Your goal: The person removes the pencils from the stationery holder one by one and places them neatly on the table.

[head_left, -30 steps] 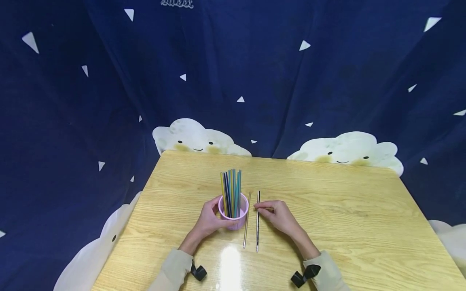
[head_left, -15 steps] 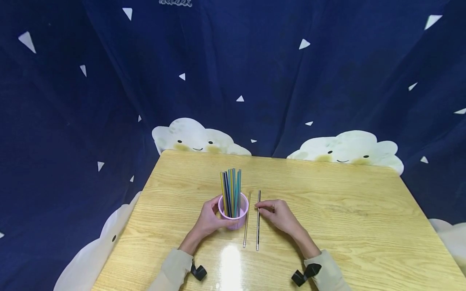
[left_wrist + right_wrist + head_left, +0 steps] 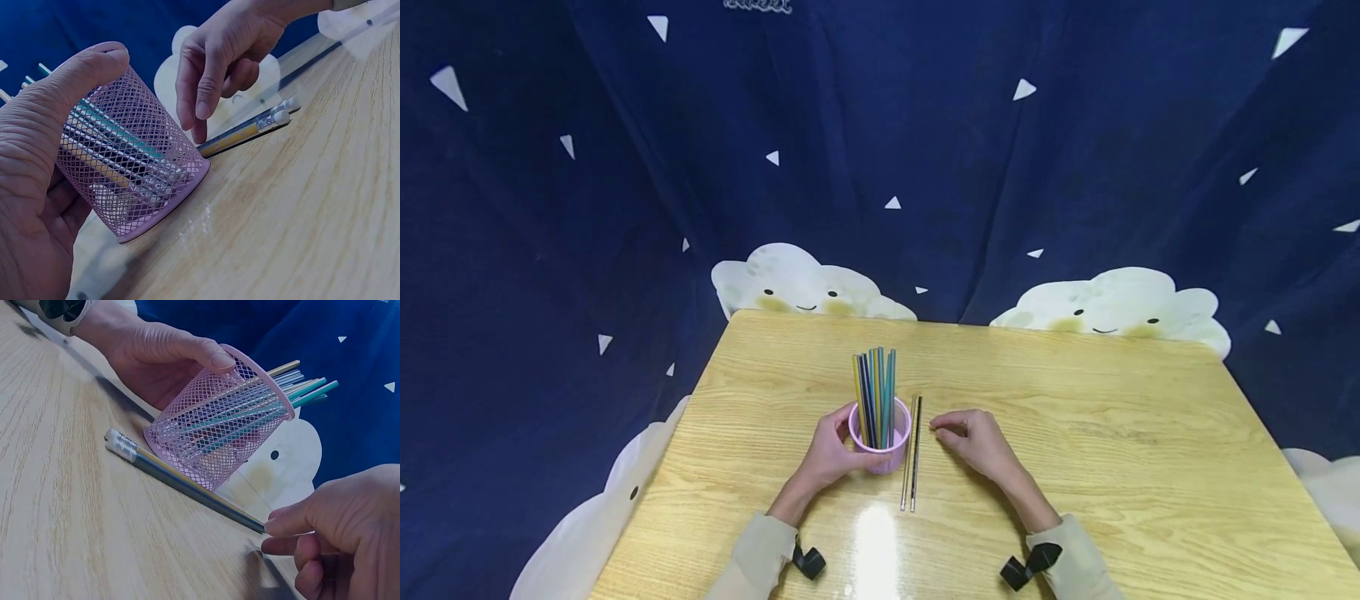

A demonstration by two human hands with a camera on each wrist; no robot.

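And there it was, a pale wood-grain table (image 3: pixel 1112 467) filling the lower view, a bright patch of glare (image 3: pixel 876 550) gleaming on its near side. Behind it hung a deep navy curtain (image 3: pixel 880 100), scattered with white triangles (image 3: pixel 1025 89), and two smiling clouds, one left (image 3: pixel 801 279) and one right (image 3: pixel 1120 304), peeked over the far edge! Up top, a scrap of pale lettering (image 3: pixel 758 4), too cut off to read.

Down to the action: the pink mesh cup (image 3: pixel 219 425) stood upright left of the table's middle, pencils (image 3: pixel 876 392) in teal, dark blue and yellow leaning inside. The left hand (image 3: pixel 833 450) wrapped its side, thumb at the front. Just to the right lay a yellow pencil (image 3: pixel 907 467) and a dark pencil (image 3: pixel 916 454), close side by side, erasers toward the person.

Beyond them, the right hand (image 3: pixel 976 442) had its fingers loosely bent and held nothing, its tips near the dark pencil. From the left wrist, the cup and the right fingertips blocked the pair's far stretch. Black straps (image 3: pixel 809 563) circled both beige cuffs (image 3: pixel 763 542).
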